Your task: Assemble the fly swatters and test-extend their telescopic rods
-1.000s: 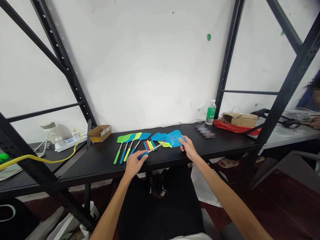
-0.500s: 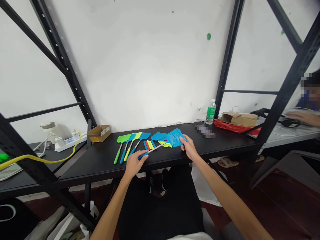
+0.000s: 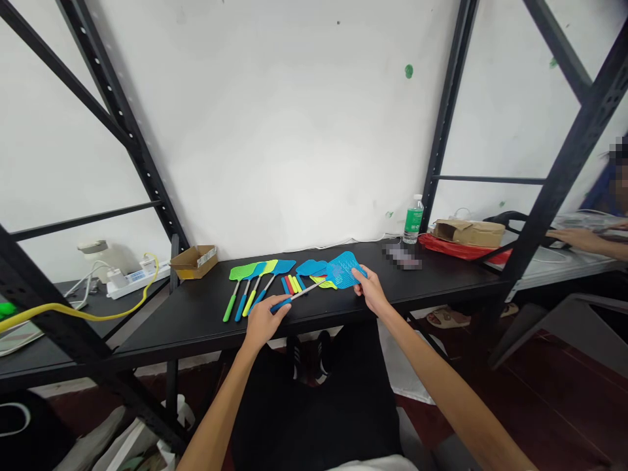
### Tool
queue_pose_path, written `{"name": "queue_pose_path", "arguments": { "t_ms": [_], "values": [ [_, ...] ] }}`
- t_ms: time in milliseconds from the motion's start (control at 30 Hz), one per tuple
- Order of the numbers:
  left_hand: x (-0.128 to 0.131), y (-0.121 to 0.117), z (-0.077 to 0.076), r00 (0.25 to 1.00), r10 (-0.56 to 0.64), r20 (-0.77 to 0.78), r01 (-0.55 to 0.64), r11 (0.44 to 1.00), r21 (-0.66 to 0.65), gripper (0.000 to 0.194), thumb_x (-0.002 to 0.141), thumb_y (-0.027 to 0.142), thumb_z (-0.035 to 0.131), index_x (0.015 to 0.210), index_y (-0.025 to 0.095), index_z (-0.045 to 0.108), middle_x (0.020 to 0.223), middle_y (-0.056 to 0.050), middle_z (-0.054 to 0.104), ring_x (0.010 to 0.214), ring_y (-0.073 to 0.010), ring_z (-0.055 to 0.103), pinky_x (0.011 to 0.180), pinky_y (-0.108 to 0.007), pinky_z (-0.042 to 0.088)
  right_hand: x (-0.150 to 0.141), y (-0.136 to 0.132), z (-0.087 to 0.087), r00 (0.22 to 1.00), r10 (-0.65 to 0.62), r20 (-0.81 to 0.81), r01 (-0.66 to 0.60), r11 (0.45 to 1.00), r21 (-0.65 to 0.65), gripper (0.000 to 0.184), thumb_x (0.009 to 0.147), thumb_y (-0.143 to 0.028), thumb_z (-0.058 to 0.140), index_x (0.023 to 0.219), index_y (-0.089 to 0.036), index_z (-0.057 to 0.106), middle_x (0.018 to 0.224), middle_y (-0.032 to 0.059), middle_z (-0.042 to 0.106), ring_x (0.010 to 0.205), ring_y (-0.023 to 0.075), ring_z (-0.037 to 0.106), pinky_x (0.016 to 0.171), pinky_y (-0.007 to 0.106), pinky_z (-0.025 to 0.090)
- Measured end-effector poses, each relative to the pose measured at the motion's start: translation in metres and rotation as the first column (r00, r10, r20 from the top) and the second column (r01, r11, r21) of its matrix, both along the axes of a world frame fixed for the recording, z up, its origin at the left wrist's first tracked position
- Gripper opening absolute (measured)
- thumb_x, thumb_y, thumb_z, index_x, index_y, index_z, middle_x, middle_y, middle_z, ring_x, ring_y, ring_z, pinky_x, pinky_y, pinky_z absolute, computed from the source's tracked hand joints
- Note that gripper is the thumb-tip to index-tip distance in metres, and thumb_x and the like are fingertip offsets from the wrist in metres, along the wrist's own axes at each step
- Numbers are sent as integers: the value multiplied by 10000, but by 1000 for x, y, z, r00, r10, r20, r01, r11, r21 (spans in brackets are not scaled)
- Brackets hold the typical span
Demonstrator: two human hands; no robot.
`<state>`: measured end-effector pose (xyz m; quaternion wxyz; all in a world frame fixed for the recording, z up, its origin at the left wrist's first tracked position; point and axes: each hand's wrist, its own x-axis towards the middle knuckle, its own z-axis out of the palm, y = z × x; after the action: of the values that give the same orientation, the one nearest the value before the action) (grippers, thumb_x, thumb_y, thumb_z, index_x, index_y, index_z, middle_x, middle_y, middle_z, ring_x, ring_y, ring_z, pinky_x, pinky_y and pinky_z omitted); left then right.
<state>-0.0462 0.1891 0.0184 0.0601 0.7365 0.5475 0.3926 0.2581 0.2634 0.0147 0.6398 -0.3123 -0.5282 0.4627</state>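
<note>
A blue fly swatter point(image 3: 342, 270) is held slantwise over the black table by both of my hands. My left hand point(image 3: 265, 318) is closed round its blue handle, and my right hand point(image 3: 370, 290) pinches the right edge of its perforated head. To the left lie several finished-looking swatters in a row, among them a green swatter point(image 3: 240, 272) and a yellow swatter point(image 3: 253, 294). Behind the held shaft are loose handles point(image 3: 293, 284) in blue, red and yellow. Blue swatter heads point(image 3: 310, 267) and a yellow-green head point(image 3: 324, 282) lie partly hidden under the held one.
An open cardboard box point(image 3: 195, 263) stands at the table's left end. At the back right is a water bottle point(image 3: 413, 220), near a red bag point(image 3: 454, 247) under a torn carton point(image 3: 471, 233). Black rack posts frame both sides. A co-worker's hand point(image 3: 574, 238) rests at the right-hand table.
My hands and the blue swatter are almost unmoved. At the far right, the co-worker's arm and body have shifted.
</note>
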Motion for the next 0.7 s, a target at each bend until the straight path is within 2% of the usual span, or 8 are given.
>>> {"name": "queue_pose_path", "arguments": {
  "t_ms": [267, 700],
  "values": [
    [2, -3, 1, 1000, 21, 3, -21, 1000, 0, 361, 880, 514, 540, 1079, 294, 745, 1124, -23, 739, 994, -272, 688, 797, -353, 550, -1, -3, 2, 999, -45, -4, 45, 999, 11, 330, 783, -509, 674, 760, -211, 535, 543, -64, 419, 399, 76, 363, 359, 220, 297],
    [2, -3, 2, 999, 34, 36, -34, 999, 0, 395, 875, 562, 525, 1027, 280, 756, 1086, -30, 751, 1015, -279, 682, 851, -364, 540, -1, -2, -1, 995, -63, 74, 59, 997, 52, 397, 794, -555, 657, 667, -215, 496, 499, -57, 382, 390, 81, 346, 360, 234, 292]
  ]
}}
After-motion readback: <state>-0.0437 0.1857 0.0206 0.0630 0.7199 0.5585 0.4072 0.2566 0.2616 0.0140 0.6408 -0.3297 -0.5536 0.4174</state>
